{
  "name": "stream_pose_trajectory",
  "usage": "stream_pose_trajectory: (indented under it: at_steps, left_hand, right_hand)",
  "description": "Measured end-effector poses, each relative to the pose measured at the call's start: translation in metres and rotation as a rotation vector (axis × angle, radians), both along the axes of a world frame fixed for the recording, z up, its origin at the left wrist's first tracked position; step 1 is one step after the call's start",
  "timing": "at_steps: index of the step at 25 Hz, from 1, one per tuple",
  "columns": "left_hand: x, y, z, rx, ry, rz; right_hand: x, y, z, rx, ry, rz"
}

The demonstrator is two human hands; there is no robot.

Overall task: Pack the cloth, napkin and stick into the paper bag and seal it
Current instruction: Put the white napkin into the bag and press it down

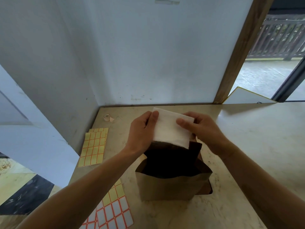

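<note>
A brown paper bag [170, 187] stands upright and open on the table, its dark inside facing me. Just above its far rim I hold a folded white napkin [170, 131] with both hands. My left hand [142, 131] pinches the napkin's left edge, thumb on top. My right hand [201, 129] grips its right edge, with fingers over the front. The napkin's lower edge sits at the bag's mouth. I cannot see the cloth or the stick; the bag's interior is too dark to tell what it holds.
Yellow label sheets [94, 147] lie left of the bag. More label sheets [113, 210], white and yellow, lie at the near left. A small tape roll [107, 117] sits near the back wall. The table edge [79, 166] drops off at the left.
</note>
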State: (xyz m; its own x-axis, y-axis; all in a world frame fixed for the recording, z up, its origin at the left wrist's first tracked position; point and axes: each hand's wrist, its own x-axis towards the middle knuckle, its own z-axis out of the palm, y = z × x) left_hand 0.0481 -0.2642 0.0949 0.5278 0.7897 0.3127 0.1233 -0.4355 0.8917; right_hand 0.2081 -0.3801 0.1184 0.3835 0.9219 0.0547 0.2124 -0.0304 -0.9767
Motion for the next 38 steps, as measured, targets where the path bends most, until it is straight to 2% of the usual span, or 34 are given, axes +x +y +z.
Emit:
stream_pose_trajectory:
  at_steps: [4, 7, 9, 10, 13, 15, 17, 19, 21, 25, 31, 38]
  left_hand:
    - [-0.003, -0.002, 0.007, 0.116, 0.055, -0.140]
    - [-0.006, -0.006, 0.005, 0.125, 0.081, -0.191]
    - [-0.012, -0.004, 0.005, 0.118, 0.165, -0.197]
    - [-0.017, 0.000, 0.004, 0.206, 0.261, -0.191]
    - [-0.036, 0.013, 0.002, 0.670, 0.519, -0.249]
    - [-0.041, 0.013, 0.002, 0.837, 0.625, -0.428]
    - [-0.037, 0.007, -0.002, 0.942, 0.817, -0.591]
    - [-0.029, 0.000, -0.010, 0.958, 1.015, -0.662]
    - [-0.024, -0.005, -0.017, 0.932, 1.169, -0.644]
    - [-0.027, -0.009, -0.031, 0.848, 1.293, -0.604]
    - [-0.037, -0.006, -0.056, 0.805, 1.321, -0.538]
    - [-0.034, -0.006, -0.055, 0.881, 1.278, -0.541]
  right_hand:
    - [0.019, 0.006, 0.022, -0.154, -0.172, 0.257]
    - [0.017, 0.009, 0.018, -0.235, -0.242, 0.307]
    - [0.016, 0.003, 0.014, -0.281, -0.230, 0.292]
    - [0.017, -0.001, 0.013, -0.303, -0.253, 0.284]
    - [0.012, -0.006, 0.009, -0.387, -0.469, 0.287]
    - [0.001, -0.002, 0.004, -0.449, -0.629, 0.311]
    - [-0.012, 0.007, -0.006, -0.535, -0.778, 0.322]
    - [-0.021, 0.017, -0.019, -0.628, -0.891, 0.309]
    - [-0.029, 0.025, -0.031, -0.705, -0.957, 0.318]
    - [-0.037, 0.030, -0.046, -0.826, -1.009, 0.339]
    - [-0.034, 0.018, -0.060, -0.923, -1.093, 0.289]
    - [-0.028, 0.017, -0.082, -1.018, -1.029, 0.122]
